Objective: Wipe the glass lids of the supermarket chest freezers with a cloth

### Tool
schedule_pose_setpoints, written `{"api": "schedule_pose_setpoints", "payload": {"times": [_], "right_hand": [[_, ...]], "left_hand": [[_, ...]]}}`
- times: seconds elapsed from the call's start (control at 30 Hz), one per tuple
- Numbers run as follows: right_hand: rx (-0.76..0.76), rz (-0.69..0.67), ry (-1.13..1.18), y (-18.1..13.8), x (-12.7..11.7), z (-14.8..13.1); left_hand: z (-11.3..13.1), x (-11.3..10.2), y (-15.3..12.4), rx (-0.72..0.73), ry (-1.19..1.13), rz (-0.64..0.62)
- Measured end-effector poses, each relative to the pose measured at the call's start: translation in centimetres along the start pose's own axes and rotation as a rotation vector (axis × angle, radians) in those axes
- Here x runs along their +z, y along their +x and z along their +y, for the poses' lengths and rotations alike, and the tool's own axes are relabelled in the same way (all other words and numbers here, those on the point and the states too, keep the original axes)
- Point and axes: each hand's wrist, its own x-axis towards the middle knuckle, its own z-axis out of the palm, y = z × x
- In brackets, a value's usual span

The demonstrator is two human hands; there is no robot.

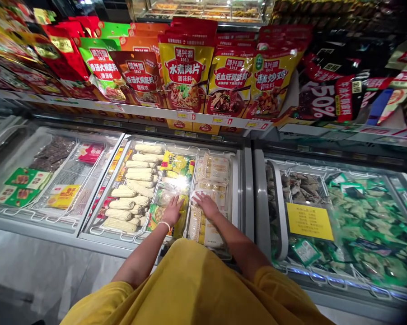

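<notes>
Both hands reach down over the middle freezer. My left hand (174,210), a pale band at its wrist, lies with fingers stretched over a green-and-yellow bag (157,214) in the centre compartment. My right hand (206,205) is spread over clear-wrapped corn packs (212,232) in the right compartment, near the wire divider. Neither hand grips anything. I cannot tell whether the hands touch the packs or a glass cover. Loose pale corn cobs (120,214) are piled on the left, and yellow bags (178,163) lie farther back.
Seasoning pouches (186,67) line a shelf above the freezer. On the left, another freezer section holds a yellow pack (64,196) and green boxes (23,185). A right-hand freezer has green bags (376,225), a yellow sign (310,221) and a grey handle (280,212).
</notes>
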Motion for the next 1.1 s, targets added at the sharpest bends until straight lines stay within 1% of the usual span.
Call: {"api": "schedule_pose_setpoints", "payload": {"times": [0.07,0.1,0.13,0.23,0.27,0.3,0.37,0.4,0.43,0.47,0.57,0.63,0.67,0.73,0.77,0.87,0.9,0.93,0.97,1.0,1.1], "right_hand": [[0.212,0.097,-0.007,0.3,-0.2,0.3],[0.271,0.119,-0.010,0.3,-0.2,0.4],[0.264,0.112,-0.011,0.3,-0.2,0.5],[0.023,0.007,-0.002,-0.2,-0.4,1.4],[-0.011,-0.002,-0.003,-0.4,-0.6,2.0],[0.019,0.015,-0.007,-0.7,-0.9,2.6],[0.211,0.092,-0.022,-1.3,-1.2,3.4],[0.302,0.121,-0.027,-1.7,-1.1,3.3],[0.351,0.127,-0.030,-2.2,-0.7,2.9],[0.354,0.118,-0.034,-2.9,-0.1,2.2],[0.254,0.070,-0.073,-5.1,2.4,-0.8],[0.215,0.046,-0.120,-6.0,3.2,-2.0],[0.207,0.027,-0.141,-5.9,2.9,-2.0],[0.230,-0.012,-0.170,-4.8,1.1,-0.9],[0.271,-0.027,-0.175,-3.8,-0.3,0.0],[0.460,-0.062,-0.155,-0.6,-4.4,2.7],[0.503,-0.067,-0.145,0.0,-5.1,3.1],[0.525,-0.065,-0.140,0.2,-5.4,3.2],[0.530,-0.054,-0.139,-0.1,-5.2,2.9],[0.525,-0.032,-0.144,-1.0,-4.4,2.2],[0.493,0.059,-0.169,-5.5,0.0,-1.1]], "left_hand": [[0.2,0.1,0.0,-0.006,-0.012,0.000],[0.2,0.1,0.0,-0.008,-0.011,-0.001],[0.4,0.0,0.0,-0.012,-0.005,-0.002],[0.7,0.0,0.2,-0.027,0.026,0.001],[0.9,-0.1,0.3,-0.031,0.035,0.002],[1.1,0.0,0.4,-0.036,0.041,0.003],[1.5,0.1,0.7,-0.051,0.047,0.006],[1.7,0.3,0.7,-0.062,0.048,0.008],[1.9,0.4,0.8,-0.074,0.050,0.012],[2.1,0.7,0.9,-0.084,0.052,0.016],[2.6,1.4,1.1,-0.098,0.058,0.036],[2.7,1.8,1.2,-0.096,0.059,0.048],[2.6,2.0,1.3,-0.095,0.058,0.049],[2.5,2.1,1.3,-0.096,0.054,0.042],[2.4,2.1,1.3,-0.096,0.051,0.036],[2.1,2.0,1.3,-0.085,0.044,0.023],[1.9,2.0,1.2,-0.074,0.046,0.024],[1.9,1.9,1.2,-0.056,0.049,0.029],[1.8,1.8,1.2,-0.032,0.052,0.038],[1.9,1.8,1.3,-0.003,0.054,0.049],[2.5,1.8,1.9,0.091,0.042,0.087]]}}
